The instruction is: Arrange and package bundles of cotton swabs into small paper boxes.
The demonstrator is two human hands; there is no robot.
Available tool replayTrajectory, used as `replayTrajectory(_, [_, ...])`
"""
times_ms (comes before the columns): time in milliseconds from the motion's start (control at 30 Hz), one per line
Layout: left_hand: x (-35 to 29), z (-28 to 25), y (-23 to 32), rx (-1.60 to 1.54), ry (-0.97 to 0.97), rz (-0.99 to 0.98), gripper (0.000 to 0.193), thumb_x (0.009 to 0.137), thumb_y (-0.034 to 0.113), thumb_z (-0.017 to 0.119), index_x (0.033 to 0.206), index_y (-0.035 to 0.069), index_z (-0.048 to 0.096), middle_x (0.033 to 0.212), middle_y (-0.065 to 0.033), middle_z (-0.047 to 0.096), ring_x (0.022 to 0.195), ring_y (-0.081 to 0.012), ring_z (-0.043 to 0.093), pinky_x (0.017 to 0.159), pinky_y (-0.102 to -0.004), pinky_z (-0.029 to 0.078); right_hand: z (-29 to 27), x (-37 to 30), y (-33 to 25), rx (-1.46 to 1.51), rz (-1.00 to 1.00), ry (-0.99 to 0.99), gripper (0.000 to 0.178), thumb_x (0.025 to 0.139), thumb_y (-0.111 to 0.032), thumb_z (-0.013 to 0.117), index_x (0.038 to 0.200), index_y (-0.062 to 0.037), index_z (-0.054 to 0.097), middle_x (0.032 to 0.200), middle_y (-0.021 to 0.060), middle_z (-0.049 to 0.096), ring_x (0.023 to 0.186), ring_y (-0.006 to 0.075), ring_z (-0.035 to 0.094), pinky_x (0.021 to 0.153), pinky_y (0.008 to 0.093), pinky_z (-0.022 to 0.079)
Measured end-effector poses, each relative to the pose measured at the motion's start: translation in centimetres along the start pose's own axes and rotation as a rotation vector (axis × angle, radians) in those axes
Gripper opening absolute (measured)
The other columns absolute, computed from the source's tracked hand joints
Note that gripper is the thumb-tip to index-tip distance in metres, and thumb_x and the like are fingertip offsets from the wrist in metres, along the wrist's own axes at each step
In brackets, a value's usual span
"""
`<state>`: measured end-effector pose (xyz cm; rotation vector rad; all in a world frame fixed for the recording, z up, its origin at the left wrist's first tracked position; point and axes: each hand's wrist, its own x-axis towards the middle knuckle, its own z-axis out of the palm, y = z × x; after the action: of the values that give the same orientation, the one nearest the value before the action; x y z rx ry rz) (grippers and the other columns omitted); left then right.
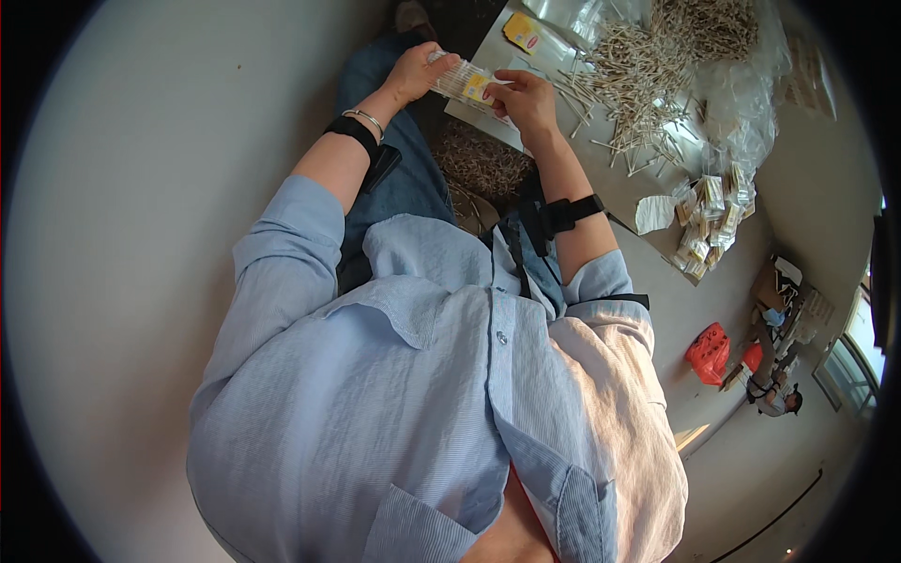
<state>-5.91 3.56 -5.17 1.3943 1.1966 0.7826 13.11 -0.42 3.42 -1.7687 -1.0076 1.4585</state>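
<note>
My left hand (411, 75) is closed round one end of a small clear packet of cotton swabs (452, 79), which has a yellow label. At the packet's other end, the fingers of my right hand (527, 101) are bent and pinch its edge. The swabs lie side by side inside the plastic. Right of my hands, a large heap of loose cotton swabs (648, 66) spreads over the table (601, 155). A flat bag with a yellow label (522, 34) lies at the table's far left part.
Several filled swab packets (713, 220) are piled on the table's right end, beside a crumpled white piece (655, 214). Clear plastic bags (741, 113) lie behind the heap. Below my hands sits a mass of swabs (483, 159). A red bag (709, 354) and another person (779, 402) are farther right.
</note>
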Motion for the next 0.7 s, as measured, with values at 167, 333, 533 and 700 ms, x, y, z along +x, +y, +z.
replayTrajectory(167, [0.1,0.0,0.0,0.006,-0.039,-0.039,0.036,0.089,0.039,0.061,0.086,0.004,0.057,0.078,-0.0026,0.063,0.071,-0.0072,0.057,0.066,-0.0249,0.047,0.2,1.1,-0.4,-0.243,-0.025,-0.01,0.018,0.073,-0.004,0.07,0.088,0.0055,0.067,0.074,0.0099,0.067,0.056,0.0123,0.062,0.05,0.0241,0.05])
replayTrajectory(333, [0.2,0.0,-0.6,0.022,-0.03,-0.015,0.035,0.089,0.039,0.061,0.086,0.004,0.057,0.077,-0.0033,0.063,0.07,-0.0069,0.057,0.064,-0.0247,0.048,0.7,1.6,0.0,-0.227,-0.071,-0.005,0.016,0.072,-0.005,0.069,0.087,0.0028,0.068,0.071,0.0079,0.067,0.056,0.0115,0.062,0.051,0.0245,0.05])
replayTrajectory(533, [0.2,0.2,-0.8,0.03,-0.026,-0.006,0.035,0.089,0.038,0.062,0.086,0.004,0.057,0.076,-0.0035,0.063,0.07,-0.0073,0.058,0.063,-0.0248,0.048,1.7,2.0,0.9,-0.378,-0.19,0.118,0.018,0.07,-0.01,0.07,0.084,0.0005,0.069,0.07,0.0101,0.067,0.061,0.0173,0.064,0.058,0.0297,0.051])
replayTrajectory(700, [0.2,0.1,-0.7,0.038,-0.014,-0.002,0.035,0.089,0.038,0.062,0.086,0.004,0.057,0.076,-0.0036,0.063,0.07,-0.0078,0.058,0.063,-0.025,0.047,3.2,1.2,0.9,-0.395,-0.254,0.259,0.017,0.07,-0.01,0.068,0.083,-0.0001,0.068,0.072,0.0134,0.067,0.068,0.0237,0.066,0.067,0.0335,0.051])
